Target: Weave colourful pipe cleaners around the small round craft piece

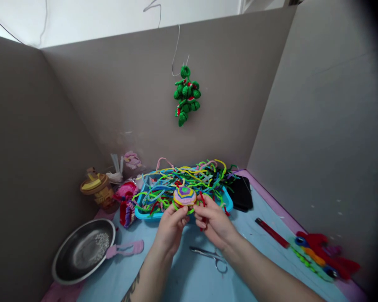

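Note:
A small domed piece of coiled pipe cleaners (185, 196), ringed in green, purple, yellow, blue and pink, is held up between both hands. My left hand (173, 222) is closed on its lower left edge, thumb toward me. My right hand (212, 216) pinches the lower right edge, where lime green strands show. A red pipe cleaner (203, 199) runs through the fingers of my right hand. Behind the dome, a blue tray (154, 216) overflows with loose pipe cleaners (189, 174) in many colours. Scissors (209, 254) lie on the table below my right hand.
At left stand a metal bowl (82, 251) with small pale bits, a pink strip (126, 248), a brown cup (99, 188) and a red-pink fuzzy figure (127, 203). To the right lie a black case (241, 193), a red stick (272, 233) and a red fuzzy figure (326, 251). Grey partitions (138, 100) surround the table.

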Tool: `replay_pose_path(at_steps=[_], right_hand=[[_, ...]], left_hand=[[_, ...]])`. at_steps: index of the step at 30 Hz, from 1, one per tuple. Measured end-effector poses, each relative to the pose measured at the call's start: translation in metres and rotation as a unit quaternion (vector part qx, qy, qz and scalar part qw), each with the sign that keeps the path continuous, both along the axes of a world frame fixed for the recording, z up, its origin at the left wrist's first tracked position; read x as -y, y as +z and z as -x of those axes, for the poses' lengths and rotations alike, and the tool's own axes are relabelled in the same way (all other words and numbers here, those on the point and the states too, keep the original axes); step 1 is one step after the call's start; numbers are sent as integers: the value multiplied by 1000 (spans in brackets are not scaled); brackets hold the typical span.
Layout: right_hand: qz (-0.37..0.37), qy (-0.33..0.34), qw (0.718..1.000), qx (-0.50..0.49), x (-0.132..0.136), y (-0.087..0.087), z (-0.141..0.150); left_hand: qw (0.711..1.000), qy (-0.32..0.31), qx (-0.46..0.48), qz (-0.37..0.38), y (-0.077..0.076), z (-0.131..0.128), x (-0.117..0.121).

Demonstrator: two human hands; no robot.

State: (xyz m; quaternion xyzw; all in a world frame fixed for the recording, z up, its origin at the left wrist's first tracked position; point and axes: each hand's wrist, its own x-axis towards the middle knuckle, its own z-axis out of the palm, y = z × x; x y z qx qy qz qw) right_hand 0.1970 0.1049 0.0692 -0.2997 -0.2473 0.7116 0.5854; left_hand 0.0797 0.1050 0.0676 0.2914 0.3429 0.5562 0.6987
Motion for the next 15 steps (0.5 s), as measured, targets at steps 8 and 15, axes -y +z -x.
replay_pose_path(at_steps=[8, 15], right_hand=[[22, -47, 999, -15, -1, -12, 5], [37, -50, 998, -18, 0, -9, 3]], left_hand=[[999, 29, 5, 16, -7, -5, 1], [999, 13, -2, 32, -7, 0, 0]])
